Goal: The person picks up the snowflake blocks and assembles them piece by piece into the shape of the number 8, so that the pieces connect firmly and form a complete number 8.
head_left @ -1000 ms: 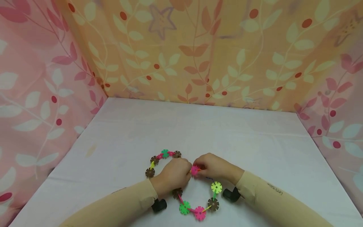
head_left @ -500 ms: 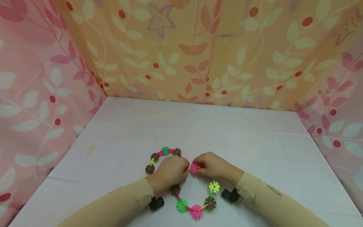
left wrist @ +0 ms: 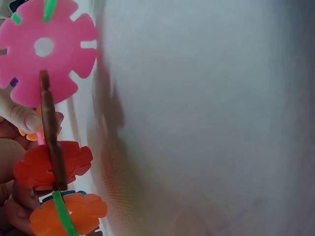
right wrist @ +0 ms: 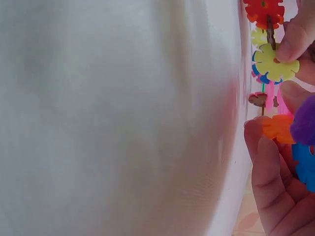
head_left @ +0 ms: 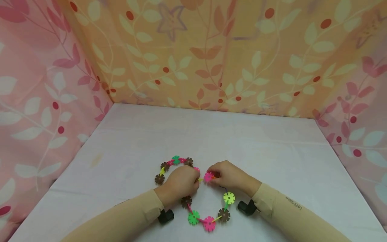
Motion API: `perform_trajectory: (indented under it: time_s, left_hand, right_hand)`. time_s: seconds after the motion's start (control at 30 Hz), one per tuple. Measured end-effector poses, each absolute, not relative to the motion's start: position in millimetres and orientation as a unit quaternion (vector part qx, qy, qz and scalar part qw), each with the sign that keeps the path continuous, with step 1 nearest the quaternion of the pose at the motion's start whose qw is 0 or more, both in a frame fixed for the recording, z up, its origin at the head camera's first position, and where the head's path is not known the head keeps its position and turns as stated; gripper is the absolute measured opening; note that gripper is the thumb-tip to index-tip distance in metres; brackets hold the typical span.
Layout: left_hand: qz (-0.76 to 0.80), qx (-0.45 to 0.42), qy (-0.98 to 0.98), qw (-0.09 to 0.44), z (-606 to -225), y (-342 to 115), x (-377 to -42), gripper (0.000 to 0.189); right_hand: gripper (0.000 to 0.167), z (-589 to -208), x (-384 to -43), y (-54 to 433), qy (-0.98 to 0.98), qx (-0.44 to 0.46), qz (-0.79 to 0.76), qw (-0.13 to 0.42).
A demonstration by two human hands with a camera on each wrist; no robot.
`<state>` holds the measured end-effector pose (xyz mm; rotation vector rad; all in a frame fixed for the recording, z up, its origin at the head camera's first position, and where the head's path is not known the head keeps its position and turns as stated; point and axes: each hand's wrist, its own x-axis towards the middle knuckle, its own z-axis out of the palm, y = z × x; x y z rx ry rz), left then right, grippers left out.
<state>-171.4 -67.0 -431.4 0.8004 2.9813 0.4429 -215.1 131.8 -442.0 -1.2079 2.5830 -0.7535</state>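
Observation:
A chain of colourful notched snowflake discs winds across the table in the head view, with a green disc (head_left: 194,217) and a pink disc (head_left: 209,224) along its near curve. My left hand (head_left: 180,181) pinches a yellow disc (right wrist: 276,62), its thumb on the disc's face in the right wrist view. My right hand (head_left: 229,174) grips a pink disc (head_left: 208,177) just right of it. Orange (right wrist: 278,128), purple (right wrist: 306,120) and blue discs (right wrist: 306,167) lie at the right fingers. Red (left wrist: 54,166) and orange discs (left wrist: 69,214) show close by the left hand.
The white-covered table (head_left: 242,137) meets a floral cloth backdrop (head_left: 205,50) behind and pink cloth (head_left: 30,101) at the sides. Black wrist cameras (head_left: 166,216) sit under both sleeves. More of the chain curves behind the left hand, including a green disc (head_left: 176,160).
My left hand has shifted slightly left and up, and a little of the yellow disc now shows between the hands. The right hand still grips the pink disc, and the near loop has shifted slightly.

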Motion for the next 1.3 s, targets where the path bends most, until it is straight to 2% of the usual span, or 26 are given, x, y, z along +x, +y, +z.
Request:
perform_trajectory:
  time_s: [0.57,0.9,1.13,1.3]
  left_hand:
    - [0.129,0.266,0.955,0.003,-429,-65,-170,0.027]
    - [0.103,0.292,0.951,-0.023,-430,-62,-170,0.021]
    - [0.098,0.300,0.949,-0.025,-434,-62,-169,0.014]
    - [0.100,0.279,0.955,-0.016,-438,-61,-168,0.015]
  right_hand:
    - [0.018,-440,-213,126,0.865,-0.412,-0.266,0.107]
    - [0.009,-437,-211,122,0.862,-0.411,-0.278,0.106]
    - [0.010,-444,-208,119,0.859,-0.357,-0.337,0.146]
    - [0.010,-447,-208,116,0.862,-0.349,-0.335,0.152]
